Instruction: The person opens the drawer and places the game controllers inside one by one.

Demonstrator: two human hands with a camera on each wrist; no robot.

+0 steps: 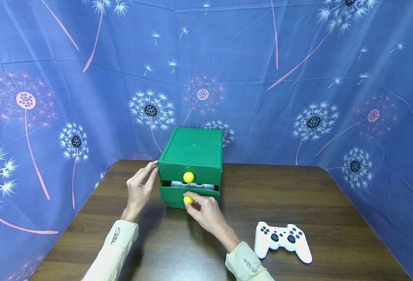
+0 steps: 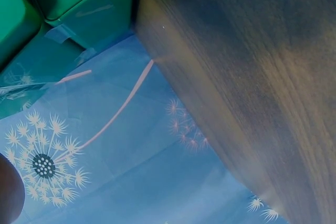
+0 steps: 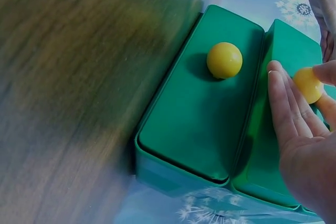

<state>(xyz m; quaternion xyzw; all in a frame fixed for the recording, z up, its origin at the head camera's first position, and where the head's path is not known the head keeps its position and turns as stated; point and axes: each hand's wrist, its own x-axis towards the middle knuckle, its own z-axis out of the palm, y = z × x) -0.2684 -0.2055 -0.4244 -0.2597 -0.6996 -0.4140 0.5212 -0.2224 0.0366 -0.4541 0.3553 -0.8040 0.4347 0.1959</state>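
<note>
A green two-drawer box [image 1: 195, 146] stands on the wooden table. Its lower drawer [image 1: 172, 197] is pulled partly out, and a white item with dark round parts [image 1: 195, 185] shows inside, mostly hidden by the upper drawer. My right hand [image 1: 208, 214] pinches the lower drawer's yellow knob [image 1: 188, 200]. In the right wrist view, thumb and fingers are around one knob [image 3: 308, 85], while the other knob [image 3: 224, 60] is free. With fairly straight fingers, my left hand [image 1: 139, 189] touches the box's upper left front edge. Upper knob [image 1: 188, 177] is untouched.
A white game controller [image 1: 281, 239] lies on the table [image 1: 297, 195] to the right, near my right sleeve. Behind the box hangs a blue curtain [image 1: 252, 117] with dandelion prints. Clear tape [image 2: 60, 34] sticks to the box's side.
</note>
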